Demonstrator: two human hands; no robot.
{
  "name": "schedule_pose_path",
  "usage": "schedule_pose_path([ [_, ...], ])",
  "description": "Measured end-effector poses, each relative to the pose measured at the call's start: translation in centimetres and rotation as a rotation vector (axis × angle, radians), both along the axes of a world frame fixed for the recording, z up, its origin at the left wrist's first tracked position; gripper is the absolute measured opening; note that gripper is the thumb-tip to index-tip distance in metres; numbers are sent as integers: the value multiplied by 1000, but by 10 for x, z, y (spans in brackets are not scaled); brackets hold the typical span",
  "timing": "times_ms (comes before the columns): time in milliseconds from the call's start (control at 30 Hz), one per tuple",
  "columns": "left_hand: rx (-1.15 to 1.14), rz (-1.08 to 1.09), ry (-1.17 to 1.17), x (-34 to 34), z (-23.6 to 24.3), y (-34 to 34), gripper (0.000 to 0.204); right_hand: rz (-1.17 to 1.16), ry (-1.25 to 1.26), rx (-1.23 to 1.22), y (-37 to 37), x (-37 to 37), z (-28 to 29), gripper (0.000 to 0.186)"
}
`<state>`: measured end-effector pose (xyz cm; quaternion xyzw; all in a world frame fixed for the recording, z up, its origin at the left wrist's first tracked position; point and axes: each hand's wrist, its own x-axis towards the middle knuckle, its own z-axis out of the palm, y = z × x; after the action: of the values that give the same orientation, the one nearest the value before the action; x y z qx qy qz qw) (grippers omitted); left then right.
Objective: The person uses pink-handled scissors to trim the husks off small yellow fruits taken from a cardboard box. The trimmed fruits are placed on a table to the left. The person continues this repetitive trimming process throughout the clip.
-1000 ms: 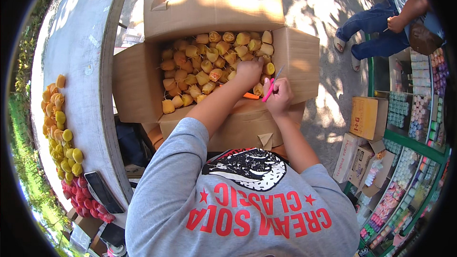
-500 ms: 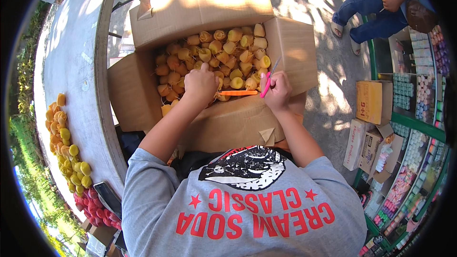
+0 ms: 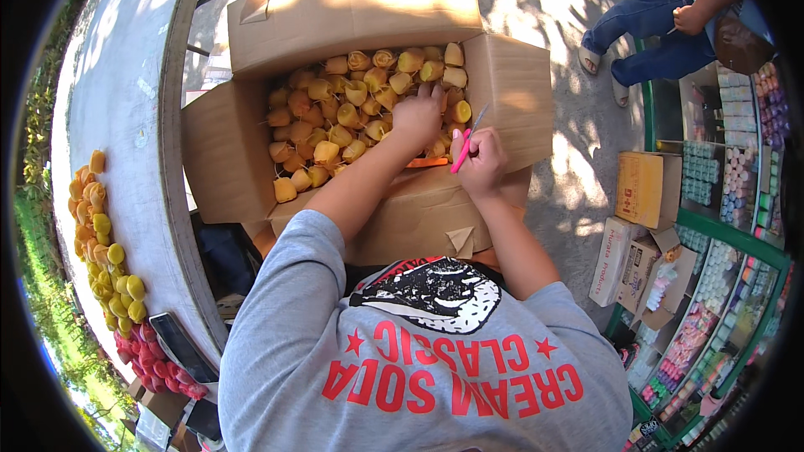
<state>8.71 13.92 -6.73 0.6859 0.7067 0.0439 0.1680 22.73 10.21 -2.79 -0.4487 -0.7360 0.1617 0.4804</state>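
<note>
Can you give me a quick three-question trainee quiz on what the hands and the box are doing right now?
1. True or false: the left hand rests on the yellow candles inside the open cardboard box.
2. What does the right hand hold? A) pink cutter B) phone C) red candle
3. Fill in: the loose yellow and red candles lie on the grey ____ to the person's left.

Key: 1 true; 2 A, the pink cutter; 3 table.
</note>
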Motion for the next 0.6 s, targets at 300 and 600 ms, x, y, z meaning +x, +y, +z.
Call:
schedule_pose_path([
  [300, -160, 157, -1027, -64, 59, -38, 50, 9, 25, 10, 0, -2, -1, 36],
  [600, -357, 265, -1450, -81, 83, -62, 42, 17, 17, 9, 1, -1, -4, 36],
])
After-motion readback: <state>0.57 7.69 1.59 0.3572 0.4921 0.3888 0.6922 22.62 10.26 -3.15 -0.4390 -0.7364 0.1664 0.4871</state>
